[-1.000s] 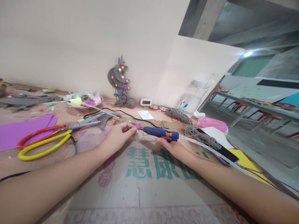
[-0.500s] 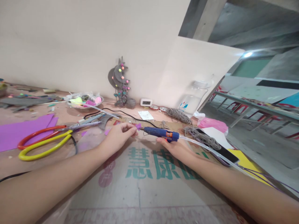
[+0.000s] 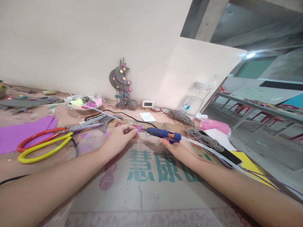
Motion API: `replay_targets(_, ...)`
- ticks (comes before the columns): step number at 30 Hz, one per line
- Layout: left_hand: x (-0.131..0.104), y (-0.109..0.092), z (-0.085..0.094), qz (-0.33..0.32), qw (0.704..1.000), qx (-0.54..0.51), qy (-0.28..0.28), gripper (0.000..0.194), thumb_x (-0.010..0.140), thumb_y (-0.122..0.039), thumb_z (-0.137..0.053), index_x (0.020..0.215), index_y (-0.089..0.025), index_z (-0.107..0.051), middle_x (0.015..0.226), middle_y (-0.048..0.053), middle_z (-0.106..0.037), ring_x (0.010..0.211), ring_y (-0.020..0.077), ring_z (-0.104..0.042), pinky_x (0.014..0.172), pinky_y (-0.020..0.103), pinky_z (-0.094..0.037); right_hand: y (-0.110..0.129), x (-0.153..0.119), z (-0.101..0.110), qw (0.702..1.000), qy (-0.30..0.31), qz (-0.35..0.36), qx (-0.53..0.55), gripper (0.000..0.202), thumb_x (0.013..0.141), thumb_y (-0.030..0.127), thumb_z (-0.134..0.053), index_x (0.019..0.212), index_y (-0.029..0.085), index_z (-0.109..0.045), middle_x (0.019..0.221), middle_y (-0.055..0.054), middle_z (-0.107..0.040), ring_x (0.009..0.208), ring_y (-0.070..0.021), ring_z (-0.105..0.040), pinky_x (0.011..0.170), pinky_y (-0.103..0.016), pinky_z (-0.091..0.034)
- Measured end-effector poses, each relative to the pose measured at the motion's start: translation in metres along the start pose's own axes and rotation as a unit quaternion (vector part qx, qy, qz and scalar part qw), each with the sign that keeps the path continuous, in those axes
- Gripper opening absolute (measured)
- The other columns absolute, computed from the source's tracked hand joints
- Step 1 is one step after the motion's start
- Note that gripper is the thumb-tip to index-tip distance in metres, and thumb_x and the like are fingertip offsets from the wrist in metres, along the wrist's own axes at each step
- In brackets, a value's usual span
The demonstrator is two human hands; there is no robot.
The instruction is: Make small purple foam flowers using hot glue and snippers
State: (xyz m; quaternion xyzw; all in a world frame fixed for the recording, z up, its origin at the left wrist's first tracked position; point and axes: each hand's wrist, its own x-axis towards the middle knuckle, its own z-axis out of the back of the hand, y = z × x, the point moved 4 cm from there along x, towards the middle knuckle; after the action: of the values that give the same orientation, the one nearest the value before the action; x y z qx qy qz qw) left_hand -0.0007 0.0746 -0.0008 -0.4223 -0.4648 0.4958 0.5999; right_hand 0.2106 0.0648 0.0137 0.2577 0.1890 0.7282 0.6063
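Between the thumb and fingers of my left hand is a small purple cut-out, perhaps felt or foam; its exact shape is too small to tell. My right hand is wrapped round a blue hot glue gun with orange parts. The gun's nozzle points left and sits at the purple piece; whether they touch I cannot tell. A long clear glue stick runs out of the gun's back over my right forearm. Both hands are above a printed cardboard sheet.
Scissors with red and yellow handles lie left, beside purple sheets. Behind stand a bowl, a grey moon ornament, a small clock and a plastic jug. Grey yarn and a phone lie right.
Almost nothing differs. The glue gun's nozzle appears very slightly farther right from the purple piece; both hands keep their holds.
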Motion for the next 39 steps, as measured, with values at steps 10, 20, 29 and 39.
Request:
replay_targets(10,-0.0022,-0.0028,-0.001,-0.003,1.0,0.011,0.005,0.025,0.073,-0.04,-0.059,0.073,-0.015,-0.063,0.074,0.005,-0.069,0.069,0.0162,-0.062,0.068,0.026,-0.047,0.0,-0.0008,0.0003,1.0,0.0,-0.008,0.008,0.044,0.075,0.057,-0.049,0.089,0.019,-0.067,0.075,-0.002,-0.068,0.07,-0.0196,-0.062,0.061,-0.027,-0.047)
replay_targets(20,-0.0017,-0.0034,-0.0003,0.006,1.0,0.0,0.002,0.022,0.074,-0.036,-0.059,0.074,-0.014,-0.061,0.073,0.005,-0.068,0.068,0.0141,-0.061,0.066,0.024,-0.046,0.0053,-0.0019,0.0019,1.0,-0.005,0.005,0.018,0.038,0.075,0.052,-0.05,0.085,0.02,-0.067,0.076,-0.001,-0.068,0.07,-0.0188,-0.061,0.061,-0.027,-0.047)
replay_targets(29,-0.0008,-0.003,-0.0006,0.0,1.0,-0.01,0.001,0.023,0.073,-0.037,-0.059,0.072,-0.014,-0.061,0.073,0.005,-0.068,0.067,0.0145,-0.061,0.066,0.025,-0.047,0.0075,-0.0042,-0.0026,0.996,0.032,0.005,0.086,0.033,0.073,0.048,-0.055,0.088,0.02,-0.064,0.081,-0.002,-0.069,0.075,-0.0189,-0.063,0.067,-0.027,-0.05)
replay_targets(39,-0.0019,-0.0039,-0.0014,-0.003,1.0,-0.001,0.008,0.023,0.073,-0.037,-0.059,0.072,-0.014,-0.062,0.072,0.005,-0.068,0.065,0.015,-0.061,0.065,0.025,-0.046,0.0046,-0.0043,-0.0029,0.996,0.037,-0.006,0.079,0.035,0.072,0.051,-0.055,0.085,0.02,-0.064,0.079,-0.002,-0.068,0.076,-0.0207,-0.062,0.066,-0.028,-0.05)
